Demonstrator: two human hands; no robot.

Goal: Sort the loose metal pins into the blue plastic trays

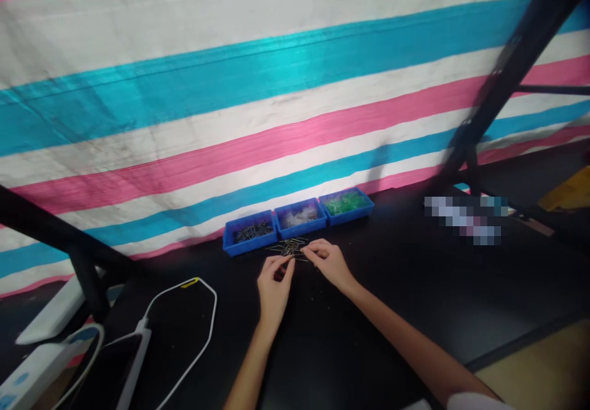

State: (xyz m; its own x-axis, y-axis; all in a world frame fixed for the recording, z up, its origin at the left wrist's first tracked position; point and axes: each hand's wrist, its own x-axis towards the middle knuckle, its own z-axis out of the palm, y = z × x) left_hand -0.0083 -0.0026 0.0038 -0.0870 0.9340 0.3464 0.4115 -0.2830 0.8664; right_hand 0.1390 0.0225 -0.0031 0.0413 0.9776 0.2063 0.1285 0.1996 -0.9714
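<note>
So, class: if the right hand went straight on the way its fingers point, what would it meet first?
The right hand would probably meet the pile of thin pieces first; whether it already touches them is unclear.

A black desk [332,354] with a matt top spreads across the lower part of the view. Toward its far side three blue boxes stand in a slanting row, end to end: the left box [250,249], the middle box [303,232] and the right box [351,216]. Just in front of the left and middle ones lies a loose heap of thin metal pins [290,248], pointing in mixed directions. A few tiny pale specks dot the surface nearer the viewer. On the left, a white cable [214,311] loops over the top, with a yellow tag [189,283] on its bend
</note>
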